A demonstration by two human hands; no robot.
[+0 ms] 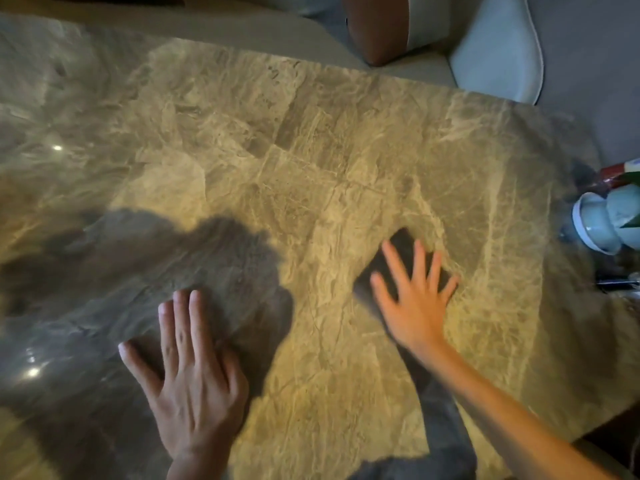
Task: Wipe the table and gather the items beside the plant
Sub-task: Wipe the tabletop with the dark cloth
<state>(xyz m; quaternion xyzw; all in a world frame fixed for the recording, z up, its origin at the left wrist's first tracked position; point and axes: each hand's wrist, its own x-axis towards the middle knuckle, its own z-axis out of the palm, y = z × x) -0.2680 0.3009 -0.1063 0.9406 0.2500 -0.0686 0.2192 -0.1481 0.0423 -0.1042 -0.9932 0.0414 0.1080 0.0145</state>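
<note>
The brown marble table fills the view. My right hand lies flat with its fingers spread, pressing on a dark cloth that shows as a dark rectangle past the fingertips. The hand is blurred. My left hand rests palm down on the table at the near left, fingers together, holding nothing. At the right edge stands a pale blue-white ceramic pot with a green leaf over it. A red-topped item is behind the pot and small dark items are in front of it, all cut off by the frame.
Beyond the table's far edge are a pale cushioned seat and a brown cushion. The table's right edge runs near the pot. Shadows of my head and arms fall across the near left of the top.
</note>
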